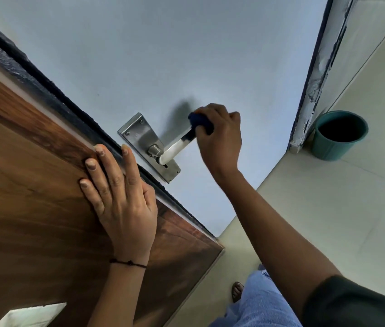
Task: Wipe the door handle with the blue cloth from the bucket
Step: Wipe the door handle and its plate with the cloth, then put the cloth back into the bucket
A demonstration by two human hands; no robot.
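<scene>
A steel lever door handle point(175, 147) on a steel backplate point(139, 135) is fixed to the pale blue-grey door face point(153, 57). My right hand point(219, 138) is closed around a dark blue cloth point(199, 121) and presses it onto the outer end of the lever. My left hand point(118, 187) lies flat, fingers spread, on the brown wooden side of the door point(33, 197), with its fingertips at the door's dark edge beside the backplate. A teal bucket point(339, 135) stands on the floor at the right; its inside looks dark.
Pale floor tiles point(328, 220) run to the right and below. A worn white door frame point(314, 90) stands just left of the bucket. My leg in light blue trousers point(262, 303) and a sandalled foot point(237, 291) are at the bottom.
</scene>
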